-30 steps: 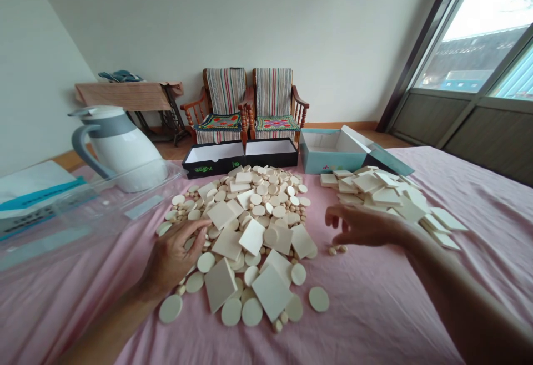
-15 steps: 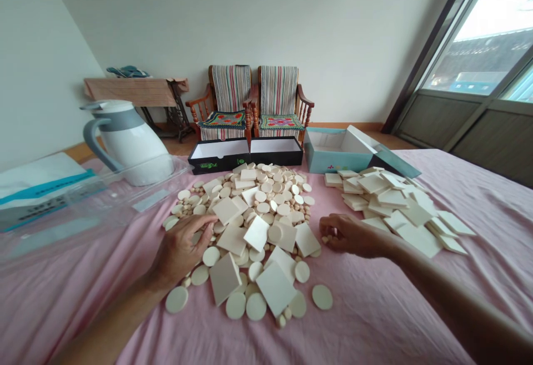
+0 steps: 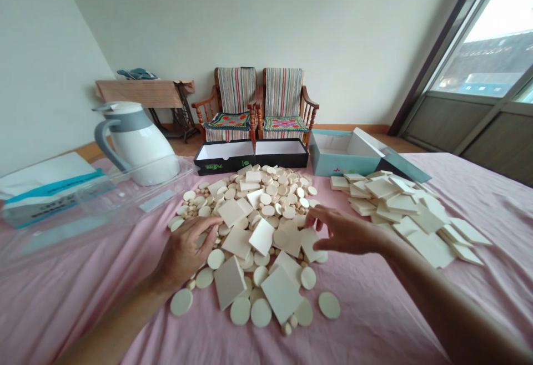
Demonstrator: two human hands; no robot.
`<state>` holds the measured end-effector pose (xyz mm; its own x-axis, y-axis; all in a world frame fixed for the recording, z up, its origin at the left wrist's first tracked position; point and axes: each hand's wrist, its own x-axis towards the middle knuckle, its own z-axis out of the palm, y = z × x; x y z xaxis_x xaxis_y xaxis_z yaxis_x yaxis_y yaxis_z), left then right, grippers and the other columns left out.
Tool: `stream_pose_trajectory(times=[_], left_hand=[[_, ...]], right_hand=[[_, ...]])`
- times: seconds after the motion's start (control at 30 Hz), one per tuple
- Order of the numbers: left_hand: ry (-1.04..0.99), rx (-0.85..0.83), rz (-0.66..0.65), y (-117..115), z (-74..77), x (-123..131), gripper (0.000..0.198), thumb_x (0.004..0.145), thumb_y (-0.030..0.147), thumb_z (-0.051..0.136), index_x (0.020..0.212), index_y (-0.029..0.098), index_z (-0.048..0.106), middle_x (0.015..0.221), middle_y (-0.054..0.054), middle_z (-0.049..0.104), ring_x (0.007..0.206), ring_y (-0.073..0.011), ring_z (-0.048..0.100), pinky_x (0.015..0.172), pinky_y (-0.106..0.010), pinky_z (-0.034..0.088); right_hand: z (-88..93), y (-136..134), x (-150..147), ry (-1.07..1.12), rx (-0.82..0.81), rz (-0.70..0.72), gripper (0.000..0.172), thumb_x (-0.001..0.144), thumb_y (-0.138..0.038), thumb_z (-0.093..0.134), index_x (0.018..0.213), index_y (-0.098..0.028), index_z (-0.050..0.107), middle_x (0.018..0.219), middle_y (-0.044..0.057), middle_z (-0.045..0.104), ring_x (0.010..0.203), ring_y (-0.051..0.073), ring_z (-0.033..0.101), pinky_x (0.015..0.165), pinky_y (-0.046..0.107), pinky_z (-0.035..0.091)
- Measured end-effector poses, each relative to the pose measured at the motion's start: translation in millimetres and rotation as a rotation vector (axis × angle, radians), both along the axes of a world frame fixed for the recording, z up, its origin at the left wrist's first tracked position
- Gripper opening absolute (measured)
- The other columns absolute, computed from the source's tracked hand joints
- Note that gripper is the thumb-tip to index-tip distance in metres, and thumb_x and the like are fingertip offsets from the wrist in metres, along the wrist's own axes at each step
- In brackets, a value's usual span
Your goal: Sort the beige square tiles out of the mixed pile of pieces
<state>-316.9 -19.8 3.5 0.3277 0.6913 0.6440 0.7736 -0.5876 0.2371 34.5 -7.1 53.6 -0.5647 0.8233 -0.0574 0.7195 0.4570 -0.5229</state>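
A heap of cream-white pieces (image 3: 258,226), flat squares, round discs and small beads, lies on the pink cloth (image 3: 375,309). My left hand (image 3: 185,249) rests palm down on the heap's left edge. Its fingers are loosely stretched and its fingertips touch a square tile (image 3: 231,212) and the discs around it. My right hand (image 3: 342,233) hovers over the heap's right edge, fingers spread, just above a square tile (image 3: 308,241). I see nothing gripped in either hand. To the right lies a separate pile of square tiles (image 3: 408,209).
Behind the heap stand two open black boxes (image 3: 254,155) and an open teal box (image 3: 353,154). At the left are a white jug (image 3: 137,143), a clear plastic tray (image 3: 95,204) and a white-and-blue package (image 3: 45,184). Two striped chairs (image 3: 260,104) stand by the wall.
My right hand closed over small beads on the cloth right of the heap, then moved left and opened over the heap's right edge. The left hand stayed on the heap.
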Motion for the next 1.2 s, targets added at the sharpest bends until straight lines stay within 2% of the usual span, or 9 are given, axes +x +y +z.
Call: stream_pose_trajectory(times=[0.13,0.4,0.6,0.7,0.8,0.9,1.0,1.1,1.2], left_hand=[[0.006,0.008,0.002,0,-0.4,-1,0.016,0.089,0.021,0.052,0.100,0.019,0.063,0.091,-0.004,0.070,0.086,-0.0167,0.066,0.078,-0.027,0.050],[0.021,0.027,-0.005,1,-1.2,-2,0.016,0.089,0.021,0.052,0.101,0.018,0.063,0.091,-0.003,0.070,0.086,-0.0166,0.066,0.078,-0.027,0.050],[0.018,0.025,-0.004,1,1.4,0,0.017,0.088,0.023,0.052,0.099,0.019,0.064,0.090,-0.003,0.071,0.085,-0.0172,0.066,0.077,-0.027,0.051],[0.018,0.024,0.000,1,2.4,0,0.017,0.089,0.025,0.051,0.098,0.020,0.065,0.090,-0.003,0.071,0.085,-0.0176,0.067,0.077,-0.027,0.051],[0.017,0.026,0.005,1,2.5,1,0.018,0.089,0.026,0.051,0.098,0.020,0.065,0.090,-0.004,0.072,0.085,-0.0180,0.067,0.078,-0.028,0.052],[0.015,0.026,0.005,1,2.2,1,0.017,0.089,0.025,0.051,0.098,0.020,0.064,0.090,-0.004,0.072,0.086,-0.0180,0.067,0.078,-0.028,0.052],[0.009,0.022,0.009,1,1.7,1,0.017,0.089,0.024,0.050,0.098,0.019,0.064,0.090,-0.004,0.071,0.085,-0.0176,0.067,0.078,-0.028,0.052],[0.013,0.013,0.015,1,1.3,2,0.017,0.089,0.024,0.051,0.098,0.019,0.064,0.090,-0.004,0.071,0.085,-0.0174,0.067,0.078,-0.028,0.051],[0.017,0.007,0.019,1,1.2,2,0.017,0.089,0.024,0.051,0.098,0.018,0.064,0.090,-0.004,0.071,0.085,-0.0175,0.067,0.078,-0.028,0.051]], right_hand=[[-0.2,-12,5,-0.078,0.007,0.115,0.058,0.062,-0.024,0.076,0.115,-0.017,0.054,0.115,0.010,0.054,0.107,0.024,0.050,0.092,0.039,0.043],[-3.2,-18,-5,-0.170,0.129,0.165,0.066,0.067,-0.030,0.075,0.126,-0.013,0.051,0.124,0.016,0.052,0.117,0.029,0.045,0.103,0.046,0.035],[2.8,-16,4,-0.166,0.178,0.108,0.057,0.072,-0.028,0.066,0.126,-0.016,0.053,0.121,0.013,0.056,0.113,0.026,0.049,0.098,0.039,0.039],[10.6,0,30,-0.202,0.266,-0.109,0.056,0.073,-0.028,0.063,0.127,-0.016,0.053,0.119,0.014,0.057,0.110,0.026,0.051,0.095,0.040,0.040],[14.7,17,69,-0.301,0.413,-0.509,0.052,0.073,-0.034,0.060,0.122,-0.016,0.056,0.110,0.016,0.059,0.104,0.031,0.052,0.088,0.044,0.041],[14.6,26,105,-0.399,0.540,-0.887,0.057,0.077,-0.044,0.056,0.123,-0.011,0.056,0.112,0.025,0.057,0.105,0.040,0.049,0.080,0.050,0.039],[13.4,29,122,-0.373,0.657,-1.080,0.061,0.081,-0.046,0.051,0.129,-0.008,0.049,0.125,0.031,0.049,0.113,0.047,0.042,0.081,0.056,0.036],[13.5,29,106,-0.223,0.670,-0.982,0.049,0.083,-0.041,0.050,0.123,-0.013,0.054,0.125,0.024,0.052,0.112,0.040,0.047,0.084,0.052,0.038],[14.0,19,61,-0.001,0.409,-0.599,0.028,0.085,-0.036,0.049,0.099,-0.016,0.063,0.095,0.012,0.065,0.084,0.023,0.060,0.075,0.037,0.046]])
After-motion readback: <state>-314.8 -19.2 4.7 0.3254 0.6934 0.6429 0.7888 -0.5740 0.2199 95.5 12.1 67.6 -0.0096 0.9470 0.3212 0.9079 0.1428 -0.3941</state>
